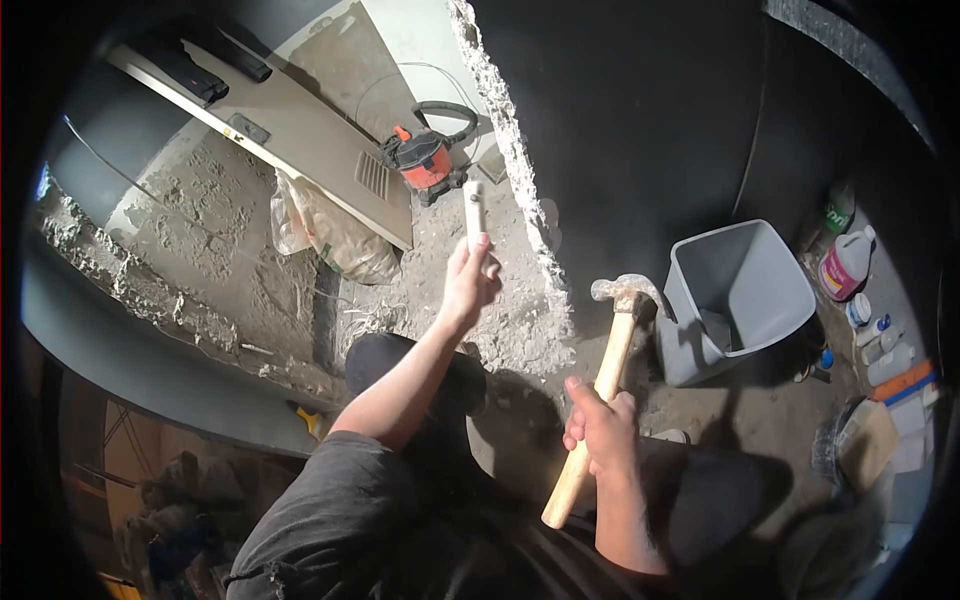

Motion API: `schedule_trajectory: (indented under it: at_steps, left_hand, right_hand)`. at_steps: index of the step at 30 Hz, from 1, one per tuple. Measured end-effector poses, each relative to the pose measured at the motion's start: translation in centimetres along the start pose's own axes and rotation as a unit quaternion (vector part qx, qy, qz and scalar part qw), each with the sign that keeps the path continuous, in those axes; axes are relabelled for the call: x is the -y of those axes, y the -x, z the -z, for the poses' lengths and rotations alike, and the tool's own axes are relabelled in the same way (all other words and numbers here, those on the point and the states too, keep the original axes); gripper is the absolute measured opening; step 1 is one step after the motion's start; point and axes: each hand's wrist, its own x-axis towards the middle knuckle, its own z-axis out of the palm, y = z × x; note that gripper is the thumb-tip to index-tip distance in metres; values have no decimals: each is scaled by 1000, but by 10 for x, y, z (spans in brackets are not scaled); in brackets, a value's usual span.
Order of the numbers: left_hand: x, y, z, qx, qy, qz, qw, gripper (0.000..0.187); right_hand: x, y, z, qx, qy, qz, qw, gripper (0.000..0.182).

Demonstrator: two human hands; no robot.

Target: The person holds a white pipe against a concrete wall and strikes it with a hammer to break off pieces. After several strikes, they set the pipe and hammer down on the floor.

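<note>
The claw hammer with a pale wooden handle and a dusty metal head is in the person's right hand, to the left of the bin and above the floor. Its long axis runs steeply, from the head at the upper right to the bare butt at the lower left. The striking face points left, toward the other hand, and the claw curves right, toward the bin. The right fingers curl around the middle of the handle, with the thumb laid against it.

The left hand, well apart from the hammer, has its fingers wrapped around a narrow, whitish, rod-like tool. The rod stands nearly upright in the view, its blunt end up; its kind and its lower end cannot be told.

The step in hand looks like readying both tools, with no blow being struck. A strike would call for a steady rod and a squared hammer face.

Beyond lie the rough, broken white wall edge, the grey plastic bin, the red-and-black vacuum cleaner and the dusty, rubble-strewn floor.
</note>
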Motion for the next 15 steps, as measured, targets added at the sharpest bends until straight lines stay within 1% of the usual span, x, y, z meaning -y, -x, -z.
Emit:
schedule_trajectory:
  at_steps: [1, 2, 3, 4, 6, 7, 8, 9, 10, 11, 12, 13, 14, 15]
  left_hand:
    - [-10, -3, 3, 7, -28, -40, 999, 25]
    - [-21, -8, 5, 17, -40, -87, 995, 20]
    - [-33, -15, 6, 27, -52, -130, 990, 19]
    - [-44, -25, 6, 40, -64, -172, 982, 19]
    - [-68, -46, 7, 51, -168, -226, 958, 30]
    - [-77, -56, 3, 57, -153, -234, 958, 36]
    - [-85, -64, 1, 66, -125, -229, 963, 30]
    - [-93, -72, -3, 81, -129, -249, 957, 30]
    - [-98, -80, -4, 95, -132, -265, 950, 30]
    - [-103, -88, -6, 122, -114, -275, 947, 29]
    - [-105, -93, -7, 126, -109, -276, 946, 29]
    - [-106, -97, -9, 116, -121, -289, 943, 28]
    - [-106, -101, -11, 105, -132, -300, 939, 28]
    - [-104, -104, -14, 98, -123, -314, 936, 28]
  right_hand:
    - [0, 1, -1, 0, 1, 2, 1000, 39]
    - [1, 2, -3, -13, 13, -2, 1000, 34]
    - [3, 2, -4, -27, 24, -3, 999, 29]
    - [3, 0, -4, -28, 24, 3, 999, 29]
    - [-2, -5, -3, -52, 62, 24, 996, 31]
    - [-4, -6, -2, -57, 61, 31, 996, 31]
    - [-7, -9, -2, -77, 104, 40, 991, 32]
    - [-12, -12, -1, -96, 146, 46, 983, 34]
    - [-24, -19, 4, -102, 146, 49, 983, 34]
    - [-40, -27, 12, -123, 213, 96, 965, 34]
    - [-50, -33, 18, -143, 279, 143, 939, 35]
    - [-53, -34, 20, -152, 302, 166, 926, 35]
    - [-57, -33, 21, -159, 302, 168, 925, 35]
    - [-59, -33, 21, -171, 342, 199, 902, 36]
